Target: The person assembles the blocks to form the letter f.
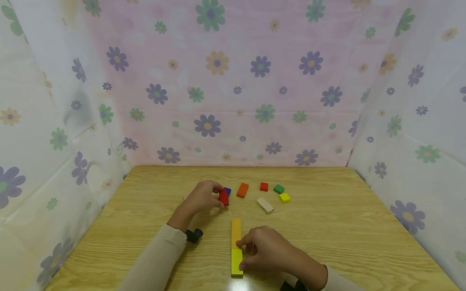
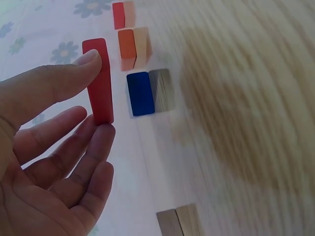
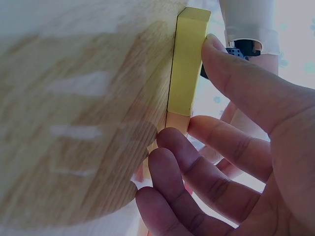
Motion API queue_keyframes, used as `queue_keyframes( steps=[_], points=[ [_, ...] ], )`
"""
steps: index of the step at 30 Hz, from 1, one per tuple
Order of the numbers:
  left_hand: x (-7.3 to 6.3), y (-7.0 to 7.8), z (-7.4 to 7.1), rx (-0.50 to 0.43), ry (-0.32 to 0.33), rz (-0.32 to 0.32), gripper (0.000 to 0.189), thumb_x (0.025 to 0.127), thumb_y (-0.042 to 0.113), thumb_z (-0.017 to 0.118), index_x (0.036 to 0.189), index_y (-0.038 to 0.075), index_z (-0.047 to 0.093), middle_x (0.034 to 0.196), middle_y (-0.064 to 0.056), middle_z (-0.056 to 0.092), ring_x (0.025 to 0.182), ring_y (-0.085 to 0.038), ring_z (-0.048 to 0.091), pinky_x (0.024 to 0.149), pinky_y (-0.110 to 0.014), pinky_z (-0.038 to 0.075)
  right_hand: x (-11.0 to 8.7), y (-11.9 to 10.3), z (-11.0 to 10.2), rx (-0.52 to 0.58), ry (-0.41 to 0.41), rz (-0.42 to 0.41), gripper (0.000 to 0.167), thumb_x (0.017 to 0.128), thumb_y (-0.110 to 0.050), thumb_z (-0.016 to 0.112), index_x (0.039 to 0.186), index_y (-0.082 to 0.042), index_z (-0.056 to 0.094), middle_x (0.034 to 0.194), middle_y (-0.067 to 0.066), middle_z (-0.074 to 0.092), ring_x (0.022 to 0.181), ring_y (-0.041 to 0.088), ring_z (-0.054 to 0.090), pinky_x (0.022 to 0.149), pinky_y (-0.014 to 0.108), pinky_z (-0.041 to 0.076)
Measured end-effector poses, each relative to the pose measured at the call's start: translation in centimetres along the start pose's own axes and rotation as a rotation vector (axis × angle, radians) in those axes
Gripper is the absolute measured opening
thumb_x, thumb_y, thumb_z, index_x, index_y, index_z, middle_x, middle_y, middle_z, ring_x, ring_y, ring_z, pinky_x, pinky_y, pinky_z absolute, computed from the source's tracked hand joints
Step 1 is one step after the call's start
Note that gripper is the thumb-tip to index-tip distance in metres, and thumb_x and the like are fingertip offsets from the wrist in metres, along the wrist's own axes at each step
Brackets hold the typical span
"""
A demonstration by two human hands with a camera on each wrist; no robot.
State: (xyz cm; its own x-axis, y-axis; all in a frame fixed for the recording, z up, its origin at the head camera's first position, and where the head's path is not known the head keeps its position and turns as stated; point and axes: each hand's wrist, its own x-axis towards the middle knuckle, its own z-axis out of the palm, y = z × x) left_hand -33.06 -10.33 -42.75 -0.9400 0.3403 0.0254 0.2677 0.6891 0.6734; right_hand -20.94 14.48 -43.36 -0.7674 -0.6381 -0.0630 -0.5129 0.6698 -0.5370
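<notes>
My left hand (image 1: 202, 199) holds a long red block (image 2: 100, 83), with the thumb on one face and fingertips at its lower end. Behind that block sits a blue block (image 2: 141, 94) on the table. In front of me a yellow block (image 1: 237, 263) and an orange-yellow block (image 1: 236, 233) lie end to end in one straight line. My right hand (image 1: 271, 250) rests beside them, its thumb touching the yellow block's right edge and its index fingertip on the orange-yellow one near the joint. Its other fingers are loosely bent.
Toward the back of the wooden table (image 1: 327, 226) lie an orange block (image 1: 242, 190), a small red block (image 1: 264, 186), a green block (image 1: 278, 189), a small yellow block (image 1: 285, 198) and a ridged pale wood piece (image 1: 265, 205). Flowered cloth (image 1: 233, 101) walls three sides.
</notes>
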Motion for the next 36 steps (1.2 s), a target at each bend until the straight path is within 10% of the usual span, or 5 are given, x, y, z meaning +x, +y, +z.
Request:
queue_keyframes(
  steps=[36],
  points=[
    [0.5, 0.6, 2.6, 0.010, -0.122, 0.079, 0.047, 0.074, 0.014, 0.095, 0.117, 0.011, 0.075, 0.099, -0.001, 0.070, 0.087, -0.013, 0.062, 0.078, -0.029, 0.057, 0.0, 0.2, 0.1, 0.000, 0.011, -0.024, 0.049, 0.079, -0.047, 0.089, 0.119, -0.020, 0.079, 0.086, -0.019, 0.067, 0.072, -0.002, 0.058, 0.063, 0.018, 0.048]
  ],
)
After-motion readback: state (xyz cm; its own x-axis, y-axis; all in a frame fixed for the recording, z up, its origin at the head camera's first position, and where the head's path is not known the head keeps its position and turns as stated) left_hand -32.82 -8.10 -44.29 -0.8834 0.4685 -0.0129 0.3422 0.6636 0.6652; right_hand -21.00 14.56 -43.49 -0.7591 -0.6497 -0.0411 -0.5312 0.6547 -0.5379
